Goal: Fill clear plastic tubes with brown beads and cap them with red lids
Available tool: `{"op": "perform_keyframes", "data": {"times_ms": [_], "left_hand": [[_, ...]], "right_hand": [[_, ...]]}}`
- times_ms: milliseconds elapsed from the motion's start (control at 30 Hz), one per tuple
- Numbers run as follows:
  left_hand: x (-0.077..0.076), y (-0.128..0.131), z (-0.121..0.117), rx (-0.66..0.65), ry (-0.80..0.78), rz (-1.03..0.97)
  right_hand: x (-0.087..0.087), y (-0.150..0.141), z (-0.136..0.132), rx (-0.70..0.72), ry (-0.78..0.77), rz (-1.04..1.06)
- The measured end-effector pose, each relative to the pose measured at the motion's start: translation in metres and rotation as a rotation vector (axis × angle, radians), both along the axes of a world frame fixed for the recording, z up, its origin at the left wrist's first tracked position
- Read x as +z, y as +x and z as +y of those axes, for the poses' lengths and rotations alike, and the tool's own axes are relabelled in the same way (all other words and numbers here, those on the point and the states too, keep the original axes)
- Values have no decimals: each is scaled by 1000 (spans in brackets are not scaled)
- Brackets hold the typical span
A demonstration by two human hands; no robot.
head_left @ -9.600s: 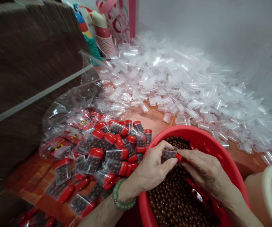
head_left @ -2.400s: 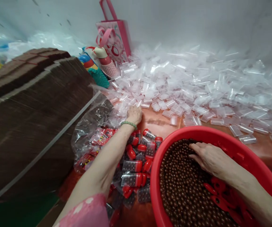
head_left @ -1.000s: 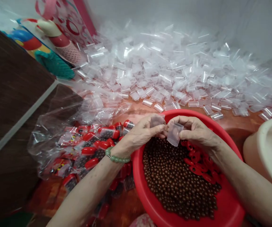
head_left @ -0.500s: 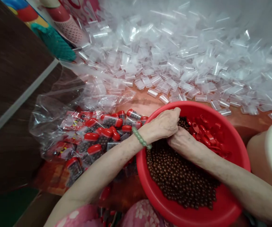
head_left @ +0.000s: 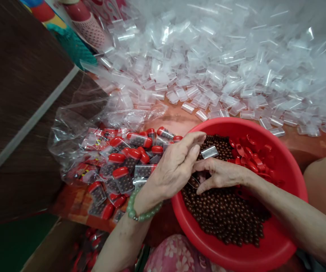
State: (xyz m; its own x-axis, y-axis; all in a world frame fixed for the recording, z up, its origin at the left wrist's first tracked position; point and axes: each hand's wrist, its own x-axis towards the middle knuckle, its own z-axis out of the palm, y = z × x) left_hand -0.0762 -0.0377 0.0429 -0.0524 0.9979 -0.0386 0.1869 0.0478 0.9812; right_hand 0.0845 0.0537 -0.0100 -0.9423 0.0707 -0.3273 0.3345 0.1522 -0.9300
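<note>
A red basin (head_left: 295, 211) holds a heap of brown beads (head_left: 222, 215) and a pile of red plastic caps (head_left: 255, 158). My left hand (head_left: 176, 164), with a green bead bracelet (head_left: 146, 216) on its wrist, is over the basin's left rim, fingers stretched out. Low over the beads, my right hand (head_left: 222, 172) has its thumb and fingers around a clear plastic case (head_left: 193, 183), partly hidden. Another clear case (head_left: 209, 152) lies on the beads just beyond my fingers.
Bead-filled cases with red caps (head_left: 123, 180) lie left of the basin, beside a clear plastic bag (head_left: 74, 121). Many empty clear cases (head_left: 202, 90) cover the table behind. A pale tub (head_left: 321, 177) stands at right, a dark panel (head_left: 18, 94) at left.
My hands were together over the beads. Now the left has drawn back toward the rim with fingers extended, and the right has shifted left. Clear cases now show near my fingers.
</note>
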Motion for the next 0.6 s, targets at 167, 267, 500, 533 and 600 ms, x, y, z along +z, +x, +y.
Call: {"op": "perform_keyframes", "data": {"times_ms": [167, 267, 500, 533, 600], "left_hand": [[-9, 3, -31, -12, -105, -310], [-19, 4, -39, -56, -129, -432], [-24, 17, -39, -171, -211, -332], [-24, 19, -37, -152, -195, -280], [-23, 21, -34, -110, -175, -238]], "right_hand": [[16, 12, 9, -42, -261, 22], [23, 18, 14, -54, -276, 54], [38, 22, 15, -99, -237, 154], [41, 22, 14, -98, -231, 153], [45, 23, 13, -107, -203, 157]]}}
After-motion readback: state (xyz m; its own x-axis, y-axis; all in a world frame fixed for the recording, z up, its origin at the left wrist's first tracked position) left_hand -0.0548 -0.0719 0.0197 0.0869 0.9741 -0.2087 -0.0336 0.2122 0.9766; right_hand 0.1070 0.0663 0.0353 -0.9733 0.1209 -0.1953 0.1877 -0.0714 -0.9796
